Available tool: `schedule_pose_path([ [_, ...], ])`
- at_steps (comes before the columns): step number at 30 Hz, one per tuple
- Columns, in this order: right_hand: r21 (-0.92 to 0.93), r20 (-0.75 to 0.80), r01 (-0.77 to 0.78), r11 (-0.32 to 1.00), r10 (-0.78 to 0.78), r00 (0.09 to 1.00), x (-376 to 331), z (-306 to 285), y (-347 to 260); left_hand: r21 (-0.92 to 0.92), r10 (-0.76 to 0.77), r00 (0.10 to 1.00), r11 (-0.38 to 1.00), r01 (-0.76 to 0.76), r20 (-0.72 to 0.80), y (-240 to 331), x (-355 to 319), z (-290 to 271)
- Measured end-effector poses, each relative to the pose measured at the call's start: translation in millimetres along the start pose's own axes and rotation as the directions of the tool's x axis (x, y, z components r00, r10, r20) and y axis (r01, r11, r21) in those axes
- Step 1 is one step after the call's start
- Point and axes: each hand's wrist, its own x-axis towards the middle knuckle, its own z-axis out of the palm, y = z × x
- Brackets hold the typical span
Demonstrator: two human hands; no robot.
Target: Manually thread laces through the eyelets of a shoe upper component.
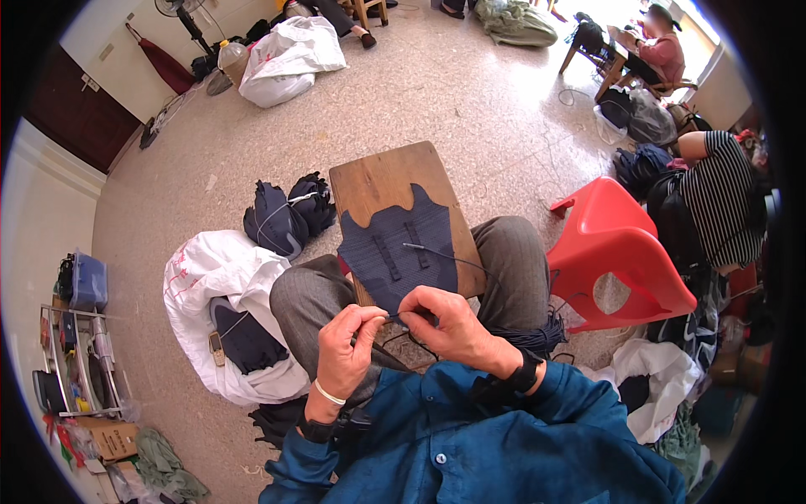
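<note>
A dark blue ribbed fabric piece (395,244) lies over a wooden stool top (378,172) between my knees. It has two pointed far corners and two dark strips on its face. My left hand (346,343) and my right hand (447,321) meet at its near edge, each closed in a pinch there. The fingers hide most of what lies between the fingertips. Across the fabric runs a thin dark cord (453,256) with a pale tip, trailing off toward my right knee. Dark loops of cord hang below my right hand.
Tied bundles of dark fabric (281,218) lie left of the stool. A white sack (222,269) beside my left knee holds more fabric and a phone (217,348). To the right stands a red plastic chair (617,252); beyond it sits a person in stripes (722,202).
</note>
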Motion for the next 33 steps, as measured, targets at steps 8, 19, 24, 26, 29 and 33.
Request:
schedule_pose_path([
  [8, 0.187, 0.033, -0.097, 0.978, 0.092, 0.995, -2.2, 4.5, 0.2, -0.106, -0.059, 0.998, 0.993, 0.06, 0.014, -0.4, -1.9, 7.4],
  [19, 0.089, -0.002, -0.042, 0.995, 0.042, 0.999, -2.3, 1.7, 0.9, -0.016, -0.052, 0.997, 0.998, 0.052, 0.05, -3.0, 0.3, 5.5],
  [24, 0.098, 0.037, -0.093, 0.991, 0.09, 0.995, -4.9, 2.3, 8.1, -0.018, -0.059, 0.997, 0.998, 0.06, 0.056, -5.3, 0.1, 5.5],
  [26, 0.082, 0.038, -0.071, 0.994, 0.068, 0.997, -5.7, 4.6, 9.3, -0.019, -0.061, 0.996, 0.998, 0.062, 0.063, -6.1, 0.9, 5.6],
  [29, 0.08, 0.017, -0.054, 0.995, 0.053, 0.998, -6.1, 12.1, 6.2, -0.039, -0.071, 0.995, 0.996, 0.074, 0.067, -5.0, 2.3, 4.7],
  [33, 0.099, -0.045, -0.074, 0.992, 0.079, 0.996, -3.7, 6.9, 2.0, -0.107, -0.106, 0.992, 0.988, 0.112, 0.066, -3.6, 2.3, 7.5],
])
